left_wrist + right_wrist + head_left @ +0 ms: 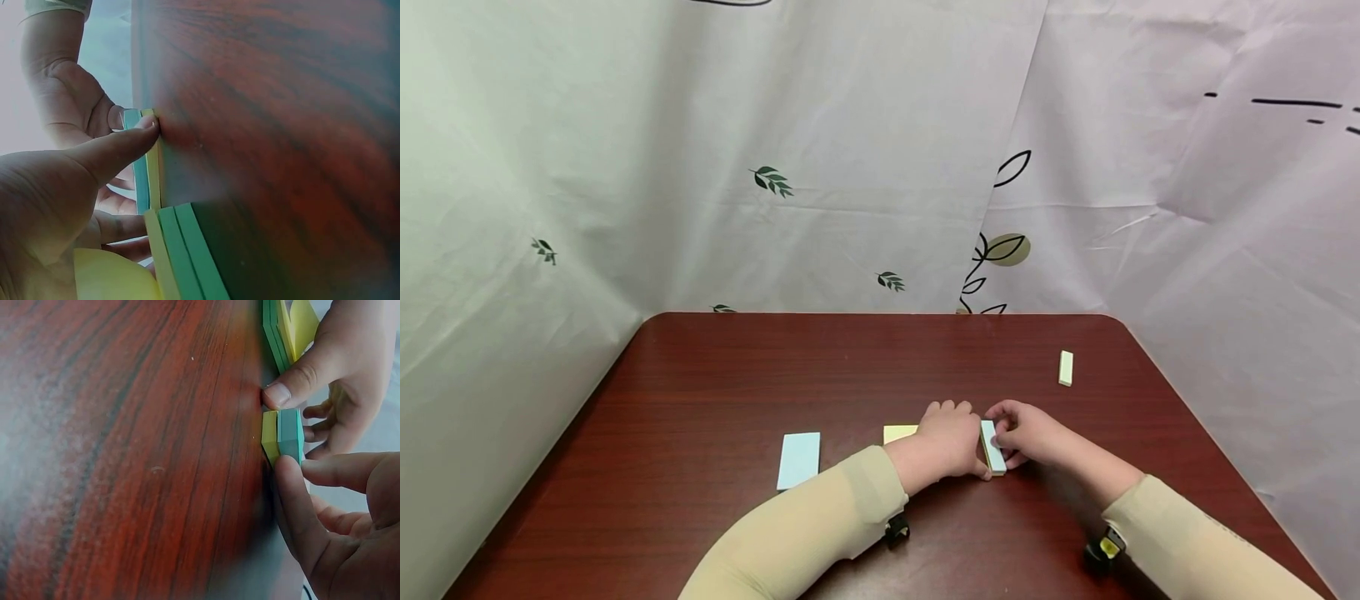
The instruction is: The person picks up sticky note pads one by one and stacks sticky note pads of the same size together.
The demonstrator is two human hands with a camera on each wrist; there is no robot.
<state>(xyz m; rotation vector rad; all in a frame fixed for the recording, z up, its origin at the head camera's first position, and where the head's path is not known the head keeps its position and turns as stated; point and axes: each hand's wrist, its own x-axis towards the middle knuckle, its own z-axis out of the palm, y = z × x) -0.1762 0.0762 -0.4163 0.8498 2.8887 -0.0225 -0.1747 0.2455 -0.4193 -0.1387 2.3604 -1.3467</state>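
Observation:
A narrow light-blue sticky note pad point(992, 447) lies on a yellow pad point(153, 172) of like size, both on the table. My left hand point(951, 440) is at its left side and holds the pair by the ends, thumb at the near end. From the right, my right hand point(1028, 433) pinches the blue pad's edge between thumb and fingers. Partly under my left wrist is a wider stack, with a yellow pad point(898, 432) on top and green layers point(194, 250) below. The top yellow sheet curls up in both wrist views.
A flat light-blue pad point(798, 460) lies to the left on the dark red-brown table point(737, 367). Toward the back right is a small pale narrow block point(1065, 367). White printed sheeting point(850, 233) hangs behind and along both sides of the table.

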